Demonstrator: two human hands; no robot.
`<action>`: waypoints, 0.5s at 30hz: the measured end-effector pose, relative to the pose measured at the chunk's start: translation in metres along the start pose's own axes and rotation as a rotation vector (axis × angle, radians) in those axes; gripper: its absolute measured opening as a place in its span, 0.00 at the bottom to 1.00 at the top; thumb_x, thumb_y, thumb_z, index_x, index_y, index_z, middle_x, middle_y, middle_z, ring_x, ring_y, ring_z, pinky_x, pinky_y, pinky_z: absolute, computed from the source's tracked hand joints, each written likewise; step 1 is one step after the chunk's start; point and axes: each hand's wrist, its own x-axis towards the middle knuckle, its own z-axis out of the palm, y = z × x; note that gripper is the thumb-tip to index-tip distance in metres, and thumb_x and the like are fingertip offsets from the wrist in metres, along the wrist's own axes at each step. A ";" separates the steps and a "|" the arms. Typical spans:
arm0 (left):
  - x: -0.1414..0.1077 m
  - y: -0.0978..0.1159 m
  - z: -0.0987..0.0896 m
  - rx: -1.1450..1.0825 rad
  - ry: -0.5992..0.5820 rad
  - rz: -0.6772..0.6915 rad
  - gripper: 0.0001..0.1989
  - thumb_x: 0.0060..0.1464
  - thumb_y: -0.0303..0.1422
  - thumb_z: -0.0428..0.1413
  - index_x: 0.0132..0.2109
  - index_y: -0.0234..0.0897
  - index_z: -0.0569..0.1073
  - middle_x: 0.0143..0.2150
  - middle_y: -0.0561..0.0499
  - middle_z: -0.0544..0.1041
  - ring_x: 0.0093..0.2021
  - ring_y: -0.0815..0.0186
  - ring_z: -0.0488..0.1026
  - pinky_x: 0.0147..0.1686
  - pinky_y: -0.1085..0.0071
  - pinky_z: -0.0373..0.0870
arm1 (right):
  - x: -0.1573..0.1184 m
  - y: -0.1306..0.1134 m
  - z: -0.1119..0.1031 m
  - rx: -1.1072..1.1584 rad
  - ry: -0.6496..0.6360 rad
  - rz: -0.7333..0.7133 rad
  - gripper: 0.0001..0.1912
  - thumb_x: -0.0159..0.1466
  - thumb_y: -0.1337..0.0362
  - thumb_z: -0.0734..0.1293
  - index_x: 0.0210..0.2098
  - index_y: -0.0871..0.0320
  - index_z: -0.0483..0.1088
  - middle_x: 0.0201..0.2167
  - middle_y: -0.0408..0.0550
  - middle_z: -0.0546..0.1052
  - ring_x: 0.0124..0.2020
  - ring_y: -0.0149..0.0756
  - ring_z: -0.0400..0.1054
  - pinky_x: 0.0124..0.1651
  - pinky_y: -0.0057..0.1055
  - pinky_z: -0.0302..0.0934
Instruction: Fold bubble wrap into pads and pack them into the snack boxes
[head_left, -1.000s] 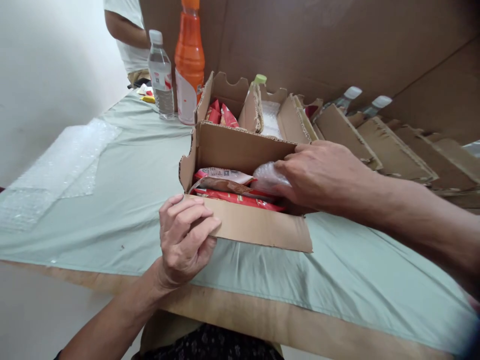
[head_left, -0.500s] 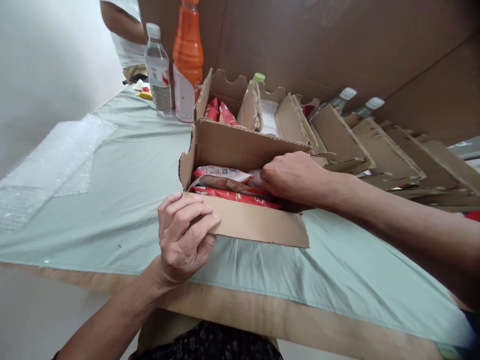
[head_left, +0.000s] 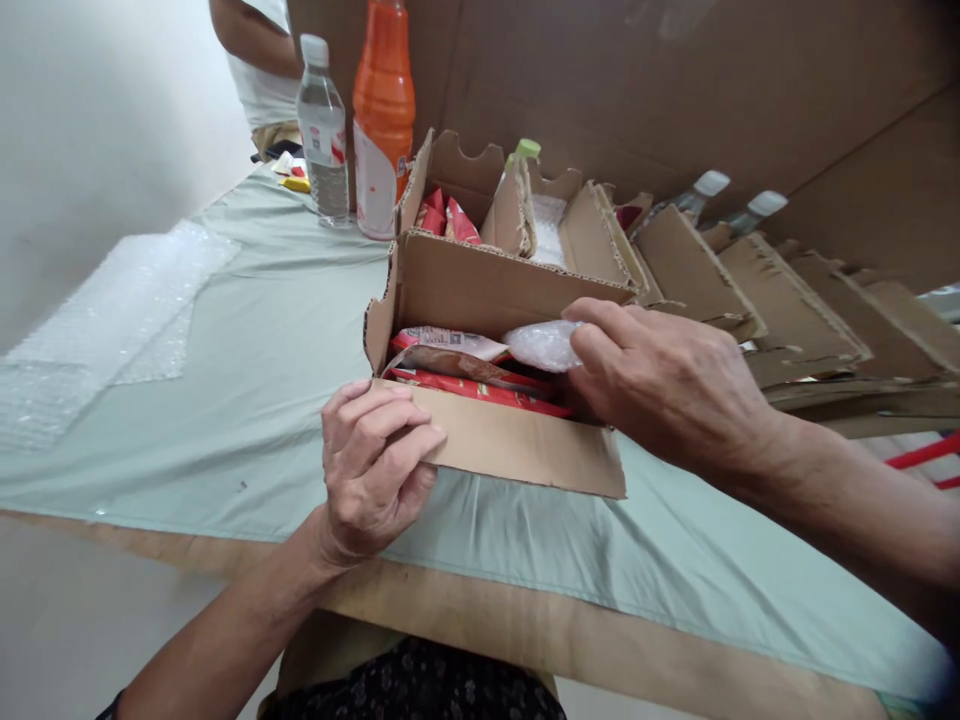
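A brown cardboard box point(head_left: 480, 285) lies open in front of me, its front flap point(head_left: 525, 445) folded outward. My left hand point(head_left: 379, 460) grips the flap at its left end, fingers on top. Inside the box are red snack packets point(head_left: 487, 393) and a white-and-red packet point(head_left: 446, 342). A bubble-wrapped bundle point(head_left: 544, 343) sits at the right side of the box. My right hand point(head_left: 660, 375) has its curled fingers closed at the bundle's right end; the lower fingers are partly hidden in the box.
Behind stand more cardboard boxes point(head_left: 592, 240), one with red packets point(head_left: 448, 218). A water bottle point(head_left: 324, 140) and an orange drink bottle point(head_left: 382, 120) stand at the back left. Bubble wrap sheets point(head_left: 112, 310) lie on the green cloth point(head_left: 277, 330). Another person's arm point(head_left: 251, 38) shows behind.
My right hand has risen and turned at the box's right end, and the bubble-wrapped bundle now shows more. My left hand stays on the flap.
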 end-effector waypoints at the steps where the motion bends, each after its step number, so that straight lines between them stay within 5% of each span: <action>1: 0.000 0.000 0.000 -0.001 -0.002 0.000 0.13 0.58 0.22 0.59 0.47 0.42 0.76 0.44 0.49 0.80 0.53 0.55 0.77 0.62 0.49 0.68 | 0.000 0.001 -0.001 -0.010 -0.021 -0.006 0.15 0.72 0.71 0.57 0.36 0.62 0.74 0.40 0.57 0.81 0.36 0.41 0.71 0.37 0.36 0.52; 8: -0.001 0.000 0.001 0.004 0.013 -0.013 0.12 0.59 0.24 0.58 0.47 0.44 0.77 0.44 0.49 0.80 0.52 0.55 0.78 0.61 0.49 0.69 | 0.029 0.012 -0.012 0.000 -0.398 -0.040 0.10 0.68 0.69 0.64 0.38 0.63 0.78 0.37 0.58 0.83 0.38 0.46 0.76 0.39 0.36 0.54; 15: 0.000 0.000 0.000 0.010 0.008 -0.006 0.12 0.59 0.24 0.59 0.48 0.43 0.76 0.44 0.49 0.80 0.52 0.55 0.78 0.61 0.49 0.69 | 0.047 0.002 -0.015 -0.060 -0.452 -0.113 0.11 0.65 0.73 0.66 0.37 0.63 0.82 0.35 0.60 0.83 0.41 0.48 0.78 0.38 0.36 0.55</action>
